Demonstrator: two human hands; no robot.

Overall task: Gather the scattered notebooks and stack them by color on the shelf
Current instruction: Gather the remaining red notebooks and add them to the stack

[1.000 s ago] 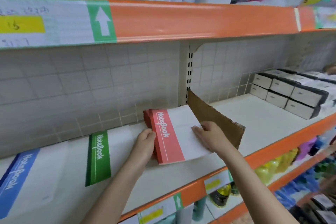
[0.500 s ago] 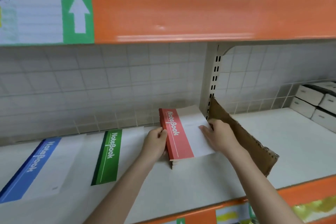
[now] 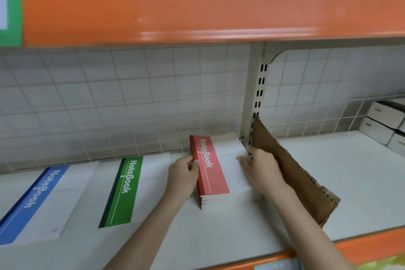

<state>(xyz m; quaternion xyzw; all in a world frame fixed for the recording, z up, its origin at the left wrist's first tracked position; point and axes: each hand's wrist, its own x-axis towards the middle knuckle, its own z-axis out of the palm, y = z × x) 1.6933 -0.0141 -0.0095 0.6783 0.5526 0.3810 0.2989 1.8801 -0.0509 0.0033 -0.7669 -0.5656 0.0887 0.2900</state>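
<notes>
Both hands work the red notebook stack (image 3: 211, 173), which sits on the shelf (image 3: 219, 232) at about 12 o'clock from the person, pushed back near the tiled wall (image 3: 131, 98) and just left of the slotted upright post (image 3: 256, 98). The left hand (image 3: 183, 174) presses against the spine side at the stack's 9 o'clock, its fingers (image 3: 194, 164) curled onto the red edge and gripping it. The right hand (image 3: 260, 167) lies on the white part of the top cover at 3 o'clock, fingers fairly straight and pressing down rather than clenched. The hold looks meant to square the stack: one hand pushes the spines into line while the other pins the covers so they do not slide.

A brown cardboard divider (image 3: 291, 173) leans just beside the right wrist at 2 o'clock, seemingly marking where the notebook section ends.

Count: three coloured groups in a row. The red stack holds several notebooks, too thin at the edge to count. At 10 o'clock lies the green notebook (image 3: 125, 190), and at 9 o'clock the blue notebook (image 3: 32, 201); whether either is a single book or a pile, I cannot tell. Some white boxes (image 3: 383, 123) are stacked far off at 3 o'clock; their number is unclear. The colour sorting looks nearly finished.
</notes>
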